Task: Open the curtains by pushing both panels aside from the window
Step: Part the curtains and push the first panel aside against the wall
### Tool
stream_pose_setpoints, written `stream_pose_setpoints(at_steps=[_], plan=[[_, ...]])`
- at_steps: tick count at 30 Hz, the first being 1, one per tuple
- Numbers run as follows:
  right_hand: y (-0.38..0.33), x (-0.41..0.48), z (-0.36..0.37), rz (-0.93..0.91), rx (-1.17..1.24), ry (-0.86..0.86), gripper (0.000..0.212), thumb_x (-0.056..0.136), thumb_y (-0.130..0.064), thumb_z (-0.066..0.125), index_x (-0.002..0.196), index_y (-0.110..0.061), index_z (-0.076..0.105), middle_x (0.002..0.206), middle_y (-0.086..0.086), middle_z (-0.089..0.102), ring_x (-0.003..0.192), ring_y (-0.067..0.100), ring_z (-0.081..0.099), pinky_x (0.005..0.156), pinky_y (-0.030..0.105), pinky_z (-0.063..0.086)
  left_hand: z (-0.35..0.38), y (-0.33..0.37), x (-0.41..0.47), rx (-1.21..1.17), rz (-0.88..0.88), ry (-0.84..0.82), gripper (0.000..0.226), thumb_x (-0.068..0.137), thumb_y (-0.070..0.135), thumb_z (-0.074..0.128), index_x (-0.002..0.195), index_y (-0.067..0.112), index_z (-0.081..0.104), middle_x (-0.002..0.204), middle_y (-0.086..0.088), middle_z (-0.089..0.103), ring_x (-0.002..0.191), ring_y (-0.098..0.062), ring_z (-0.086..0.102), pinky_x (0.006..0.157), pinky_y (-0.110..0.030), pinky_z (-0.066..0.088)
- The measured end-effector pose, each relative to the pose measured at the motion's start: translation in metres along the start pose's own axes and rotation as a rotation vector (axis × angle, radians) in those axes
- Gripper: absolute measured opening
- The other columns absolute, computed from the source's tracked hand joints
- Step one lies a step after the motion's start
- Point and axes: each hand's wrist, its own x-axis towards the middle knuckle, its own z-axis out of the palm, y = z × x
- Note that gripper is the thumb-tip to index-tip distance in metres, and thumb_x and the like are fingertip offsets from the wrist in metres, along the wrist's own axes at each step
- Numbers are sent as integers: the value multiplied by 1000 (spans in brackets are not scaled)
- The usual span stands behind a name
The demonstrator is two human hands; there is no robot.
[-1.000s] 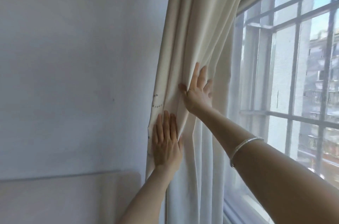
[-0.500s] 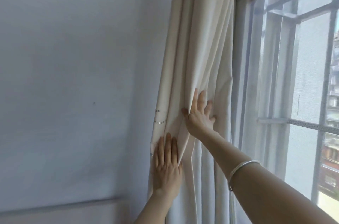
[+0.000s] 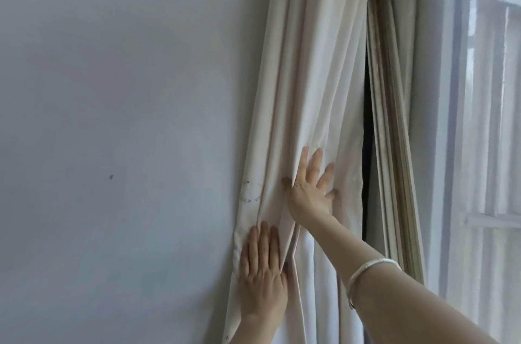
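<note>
Both my left hand (image 3: 263,281) and right hand (image 3: 310,191) press flat and open, gripping nothing, on the soft, maybe light curtain (image 3: 310,89), best pushed at its bunched folds.

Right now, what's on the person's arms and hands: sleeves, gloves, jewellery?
Both arms are bare, with no sleeves in view and no gloves. The left hand carries no ring or band that I can see. The right hand has a plain, smooth silver bangle sitting loosely around its forearm.
</note>
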Motion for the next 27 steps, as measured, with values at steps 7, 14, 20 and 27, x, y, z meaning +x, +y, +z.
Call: stream_pose_setpoints(at_steps=[7, 14, 20, 27], plan=[[0, 6, 4, 4, -22, 29, 73, 95, -17, 26, 135, -27, -34, 147, 1, -38, 137, 39, -24, 107, 60, 14, 8, 0, 6, 23, 4, 72, 55, 75, 26, 32, 120, 11, 58, 128, -7, 59, 118, -26, 55, 100, -39, 43], [2, 0, -12, -22, -20, -75, 69, 96, -39, 24, 137, -28, -30, 149, -2, -33, 139, 34, -19, 107, 55, 18, -9, -3, -1, 8, 43, -6, 55, 71, 25, 32, 114, 15, 64, 123, -5, 64, 113, -26, 59, 87, -39, 53], [3, -34, -56, -97, -9, -199, 82, 91, -46, 38, 140, -28, -25, 153, -2, -24, 142, 31, -12, 109, 54, 16, -47, -4, -31, -17, 31, -34, 59, 71, 44, 53, 114, 5, 63, 122, -12, 63, 111, -33, 60, 90, -46, 49], [-16, -108, -117, -123, 23, -195, 92, 83, -53, 49, 143, -27, -16, 156, 1, -7, 142, 31, 2, 111, 50, 16, -114, -8, -89, -219, 47, -5, 80, 74, 44, 67, 134, 1, 38, 145, -19, 37, 134, -43, 30, 107, -56, 27]])
